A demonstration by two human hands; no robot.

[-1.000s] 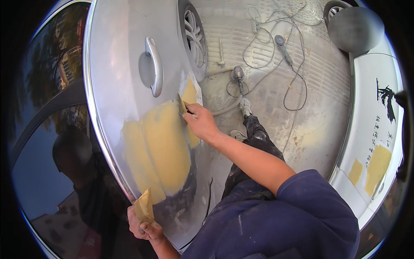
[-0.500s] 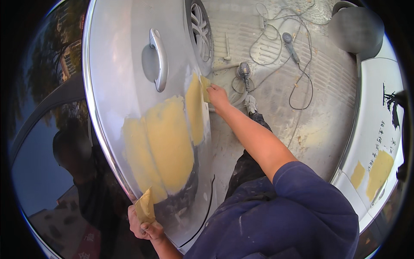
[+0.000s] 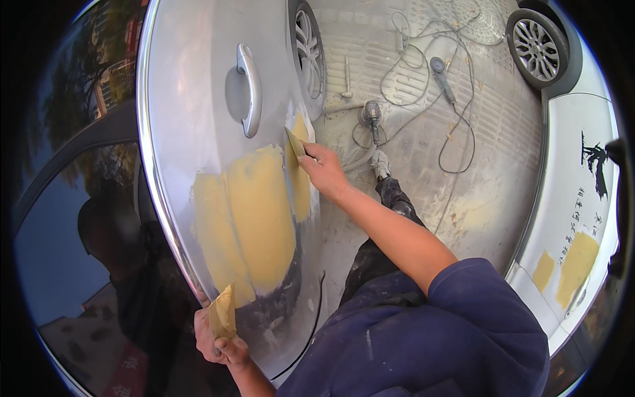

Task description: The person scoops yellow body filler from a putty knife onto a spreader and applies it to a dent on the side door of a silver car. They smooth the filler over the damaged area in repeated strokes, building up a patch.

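Yellow body filler (image 3: 261,215) lies in broad patches on a silver car door (image 3: 188,99), below its chrome handle (image 3: 249,89). My right hand (image 3: 325,173) is closed on a thin putty spreader (image 3: 295,144), whose edge meets the door by the narrow filler strip (image 3: 301,192). Near the window trim at lower left, my left hand (image 3: 210,339) grips a small putty board (image 3: 219,321). A lump of yellow filler (image 3: 228,306) sits on that board. Fingers partly hide the spreader's rear end.
On the dusty floor lie a sander (image 3: 372,114) with a hose, a second power tool (image 3: 442,78) with looping cables, and a hammer (image 3: 347,79). A white car (image 3: 575,132) with filler patches stands at right. My shoe (image 3: 380,164) is near the sander.
My right hand has moved left with the spreader, from the door's outer edge onto the filler strip, and the spreader now tilts. My left hand stays nearly still with the board.
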